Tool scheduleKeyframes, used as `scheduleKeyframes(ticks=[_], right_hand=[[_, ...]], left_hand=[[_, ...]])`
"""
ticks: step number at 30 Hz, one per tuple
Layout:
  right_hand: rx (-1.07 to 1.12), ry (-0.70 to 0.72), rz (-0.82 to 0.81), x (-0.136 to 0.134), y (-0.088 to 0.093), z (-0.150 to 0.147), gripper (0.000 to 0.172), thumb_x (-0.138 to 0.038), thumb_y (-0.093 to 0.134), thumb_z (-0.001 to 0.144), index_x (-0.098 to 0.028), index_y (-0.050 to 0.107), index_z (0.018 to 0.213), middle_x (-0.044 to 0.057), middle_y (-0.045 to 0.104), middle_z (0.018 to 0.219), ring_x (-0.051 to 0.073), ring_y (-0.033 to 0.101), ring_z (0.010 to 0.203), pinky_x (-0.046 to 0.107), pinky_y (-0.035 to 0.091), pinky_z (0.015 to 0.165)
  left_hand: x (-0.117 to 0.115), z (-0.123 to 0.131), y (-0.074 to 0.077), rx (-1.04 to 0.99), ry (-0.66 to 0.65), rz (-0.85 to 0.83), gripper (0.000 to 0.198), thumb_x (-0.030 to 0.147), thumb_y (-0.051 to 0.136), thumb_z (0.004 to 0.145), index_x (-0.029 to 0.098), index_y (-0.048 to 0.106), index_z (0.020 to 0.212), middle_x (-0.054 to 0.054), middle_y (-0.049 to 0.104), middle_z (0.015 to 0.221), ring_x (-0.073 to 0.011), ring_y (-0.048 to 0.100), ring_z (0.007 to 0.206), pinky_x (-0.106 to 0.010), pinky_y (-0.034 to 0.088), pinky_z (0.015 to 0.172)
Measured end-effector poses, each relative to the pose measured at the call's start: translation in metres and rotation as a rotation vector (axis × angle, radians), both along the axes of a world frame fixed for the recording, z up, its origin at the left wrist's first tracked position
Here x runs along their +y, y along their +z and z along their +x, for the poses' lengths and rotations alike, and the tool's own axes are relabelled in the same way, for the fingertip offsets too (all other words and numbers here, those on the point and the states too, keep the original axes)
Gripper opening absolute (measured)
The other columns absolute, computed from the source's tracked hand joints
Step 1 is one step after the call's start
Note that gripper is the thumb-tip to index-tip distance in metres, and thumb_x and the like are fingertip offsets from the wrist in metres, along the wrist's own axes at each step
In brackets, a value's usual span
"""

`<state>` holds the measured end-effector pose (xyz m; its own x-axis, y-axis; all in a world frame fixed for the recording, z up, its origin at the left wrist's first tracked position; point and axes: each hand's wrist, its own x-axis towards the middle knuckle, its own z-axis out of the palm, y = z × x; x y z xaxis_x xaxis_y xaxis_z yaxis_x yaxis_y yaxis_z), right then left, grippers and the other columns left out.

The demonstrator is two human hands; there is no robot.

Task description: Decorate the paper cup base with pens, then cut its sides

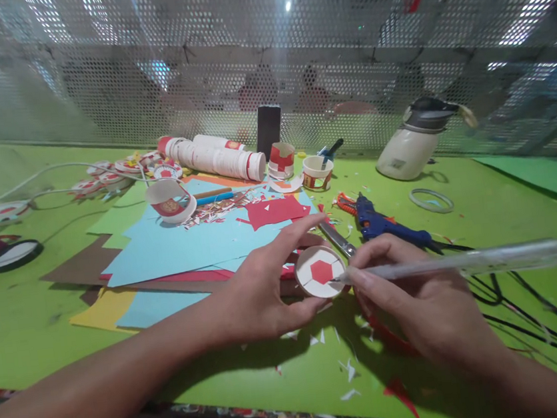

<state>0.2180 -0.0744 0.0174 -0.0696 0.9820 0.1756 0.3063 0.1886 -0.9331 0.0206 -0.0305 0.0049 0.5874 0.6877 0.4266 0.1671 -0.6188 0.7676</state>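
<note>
My left hand [262, 291] grips a small cut paper cup [311, 287] by its rim, thumb below and fingers above. The cup's round white end faces me, with a red paper hexagon [322, 272] at its centre and thin dark lines running from the corners towards the edge. In my right hand [409, 295] is a clear-barrelled pen [465, 261], pinched near the point. Its tip meets the white face at the lower right of the hexagon. Just behind the cup lies a metal tool with a flat blade [337, 237], partly hidden by my right hand.
Coloured paper sheets [161, 242] cover the left middle of the green table [218, 383]. Stacked paper cups [222, 158] and a cut cup [171, 200] lie behind. To the right are a blue glue gun [385, 223], black cables [537, 320] and a white jug [405, 151]. Paper scraps [348, 370] litter the front.
</note>
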Motion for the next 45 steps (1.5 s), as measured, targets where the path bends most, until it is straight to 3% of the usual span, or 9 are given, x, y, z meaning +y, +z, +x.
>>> scheduleKeyframes(ticks=[3,8,13,19,24,31,37,45], right_hand=[[-0.021,0.01,0.001,0.0003,0.0002,0.0005,0.017,-0.037,0.063,0.085,-0.024,0.06,0.074,-0.003,0.056,0.055,0.01,0.047,0.044,0.023,0.037,0.04],[-0.041,0.044,0.013,-0.0001,-0.0025,0.0019,0.017,-0.036,0.058,0.089,-0.024,0.06,0.077,-0.003,0.057,0.06,0.011,0.052,0.051,0.023,0.043,0.047],[-0.121,0.028,0.093,0.0004,-0.0032,0.0032,0.016,-0.031,0.058,0.088,-0.024,0.06,0.073,-0.003,0.057,0.06,0.011,0.051,0.052,0.022,0.041,0.047],[-0.133,0.022,0.076,-0.0021,-0.0012,0.0037,0.018,-0.034,0.057,0.087,-0.023,0.061,0.074,-0.002,0.058,0.063,0.013,0.053,0.052,0.025,0.043,0.047],[-0.161,0.009,0.113,-0.002,0.0,0.0025,0.017,-0.03,0.058,0.087,-0.024,0.06,0.072,-0.003,0.058,0.057,0.011,0.052,0.048,0.023,0.041,0.044],[-0.217,-0.008,0.185,-0.0017,-0.0004,0.0002,0.016,-0.029,0.058,0.087,-0.022,0.061,0.072,-0.004,0.059,0.057,0.011,0.053,0.047,0.022,0.041,0.043],[-0.283,-0.018,0.232,-0.0017,0.0013,-0.0002,0.016,-0.025,0.057,0.087,-0.022,0.06,0.071,-0.006,0.059,0.057,0.009,0.053,0.047,0.019,0.041,0.044],[-0.293,-0.015,0.254,-0.0022,0.0013,-0.0018,0.015,-0.024,0.057,0.086,-0.022,0.06,0.072,-0.006,0.06,0.057,0.008,0.053,0.047,0.019,0.041,0.043]], left_hand=[[0.0009,-0.0003,0.001,0.012,0.011,0.03,0.079,0.017,0.07,0.075,0.028,0.03,0.142,-0.008,0.059,0.124,-0.021,0.062,0.11,-0.037,0.052,0.098],[0.0008,0.0,0.0014,0.014,0.001,0.033,0.079,0.015,0.069,0.075,0.027,0.03,0.143,-0.009,0.059,0.125,-0.0213,0.061,0.112,-0.038,0.051,0.099],[-0.0002,-0.0003,0.0011,0.008,0.005,0.055,0.079,0.015,0.068,0.076,0.024,0.029,0.144,-0.01,0.058,0.126,-0.0201,0.059,0.114,-0.034,0.052,0.098],[-0.0004,-0.001,0.0026,-0.01,-0.008,0.057,0.078,0.015,0.068,0.075,0.022,0.03,0.144,-0.01,0.058,0.126,-0.0208,0.059,0.115,-0.034,0.05,0.099],[-0.001,-0.0006,0.0027,-0.02,-0.016,0.016,0.078,0.013,0.068,0.074,0.025,0.033,0.143,-0.009,0.06,0.125,-0.0215,0.061,0.112,-0.039,0.049,0.1],[-0.0015,-0.0004,0.0025,-0.013,-0.028,-0.025,0.077,0.016,0.067,0.076,0.028,0.031,0.144,-0.009,0.06,0.127,-0.0208,0.062,0.11,-0.036,0.053,0.093],[-0.0007,-0.001,0.0044,-0.009,-0.046,0.018,0.073,0.016,0.066,0.077,0.021,0.033,0.143,-0.008,0.061,0.123,-0.0169,0.063,0.106,-0.03,0.051,0.094],[-0.0004,-0.0021,0.0057,0.028,-0.032,0.054,0.071,0.018,0.065,0.078,0.022,0.034,0.142,-0.008,0.062,0.123,-0.0174,0.062,0.104,-0.031,0.052,0.091]])
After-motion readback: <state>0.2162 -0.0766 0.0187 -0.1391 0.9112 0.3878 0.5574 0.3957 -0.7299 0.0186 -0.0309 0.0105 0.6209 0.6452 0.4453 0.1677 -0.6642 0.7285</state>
